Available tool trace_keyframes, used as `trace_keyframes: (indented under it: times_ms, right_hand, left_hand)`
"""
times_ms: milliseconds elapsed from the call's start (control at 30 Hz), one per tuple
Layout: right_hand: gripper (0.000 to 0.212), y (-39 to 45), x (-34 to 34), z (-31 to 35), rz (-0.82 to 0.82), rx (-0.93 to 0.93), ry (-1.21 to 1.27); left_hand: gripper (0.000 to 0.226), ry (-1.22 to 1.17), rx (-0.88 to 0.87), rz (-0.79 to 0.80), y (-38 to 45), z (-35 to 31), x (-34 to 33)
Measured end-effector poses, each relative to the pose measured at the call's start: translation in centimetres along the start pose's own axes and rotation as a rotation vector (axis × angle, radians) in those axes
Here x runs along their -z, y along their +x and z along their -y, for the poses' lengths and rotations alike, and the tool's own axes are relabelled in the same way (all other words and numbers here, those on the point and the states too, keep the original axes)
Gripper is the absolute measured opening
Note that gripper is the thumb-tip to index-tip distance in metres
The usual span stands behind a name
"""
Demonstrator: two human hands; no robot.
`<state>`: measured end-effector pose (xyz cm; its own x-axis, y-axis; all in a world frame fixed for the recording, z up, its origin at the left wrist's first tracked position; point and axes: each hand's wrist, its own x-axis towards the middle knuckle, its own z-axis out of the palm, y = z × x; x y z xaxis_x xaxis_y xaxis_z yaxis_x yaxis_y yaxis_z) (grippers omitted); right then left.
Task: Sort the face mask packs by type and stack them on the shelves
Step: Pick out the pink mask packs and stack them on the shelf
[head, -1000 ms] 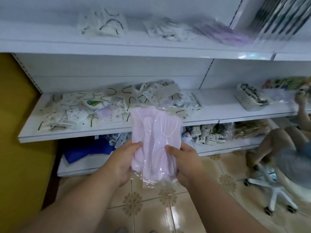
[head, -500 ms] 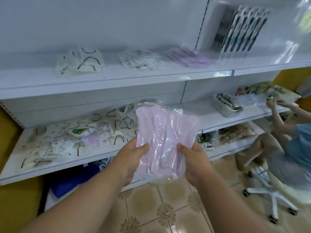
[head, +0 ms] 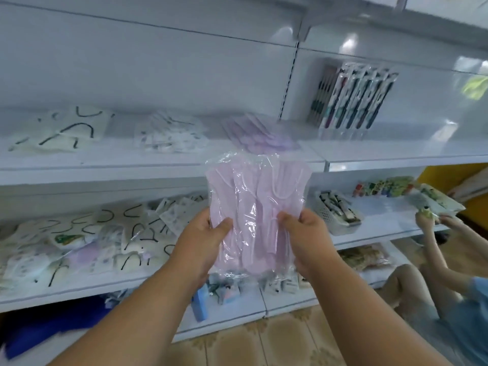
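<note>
Both hands hold up a clear plastic pack of lilac face masks [head: 253,207] in front of the white shelves. My left hand [head: 200,241] grips its lower left edge, thumb on the front; my right hand [head: 306,241] grips the lower right edge the same way. On the upper shelf [head: 158,165] just behind the pack lies a stack of lilac packs [head: 258,133], with a patterned white stack [head: 169,133] and a cream stack with black loops [head: 60,130] to its left. An unsorted heap of mixed packs [head: 87,241] covers the middle shelf at left.
Upright dark packaged items [head: 351,99] stand on the upper shelf at right. A white basket [head: 335,212] sits on the middle shelf. A seated person [head: 433,262] at the right handles packs there. Blue items [head: 47,328] lie on the bottom shelf above the tiled floor.
My view has tilted up and both hands have raised the lilac pack from the middle shelf's height toward the upper shelf, near the lilac stack. The grip is unchanged.
</note>
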<state>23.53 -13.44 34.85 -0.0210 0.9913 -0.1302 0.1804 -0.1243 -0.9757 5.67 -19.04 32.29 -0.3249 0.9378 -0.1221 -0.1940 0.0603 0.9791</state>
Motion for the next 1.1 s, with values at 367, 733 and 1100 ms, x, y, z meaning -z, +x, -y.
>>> trace_keyframes:
  times_ms: [367, 733, 1100]
  right_hand:
    - [0.008, 15.6, 1.0, 6.1, -0.098, 0.078, -0.042]
    - [0.014, 36.2, 0.2, 13.5, 0.027, 0.113, -0.214]
    - [0.052, 42.9, -0.5, 12.8, 0.005, 0.511, -1.104]
  left_hand:
    - [0.012, 0.019, -0.045, -0.027, 13.9, -7.1, -5.8]
    - [0.021, 0.313, -0.069, -0.245, 31.8, -10.3, -10.2]
    - [0.06, 1.27, 0.03, -0.548, 36.1, -10.6, -13.6]
